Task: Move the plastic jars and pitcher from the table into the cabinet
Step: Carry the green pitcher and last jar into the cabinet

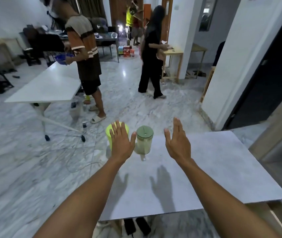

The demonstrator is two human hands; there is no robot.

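Now both hands are above the counter (214, 169), open and holding nothing. The left grip (121, 141) has flat fingers in front of the yellow pitcher (109, 133) at the far counter edge. The right grip (178, 143) is near the jar (144, 141), not touching. The jar's lid (145, 132) looks green, perhaps closed.

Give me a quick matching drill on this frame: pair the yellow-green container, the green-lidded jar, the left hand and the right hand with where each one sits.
Things:
1. yellow-green plastic pitcher
2. clear plastic jar with green lid
3. left hand
4. right hand

Places:
A. raised open, right of the jar
B. far left corner of the grey table
C. open, partly covering the pitcher
D. between the two hands

Pairs: 1-B, 2-D, 3-C, 4-A
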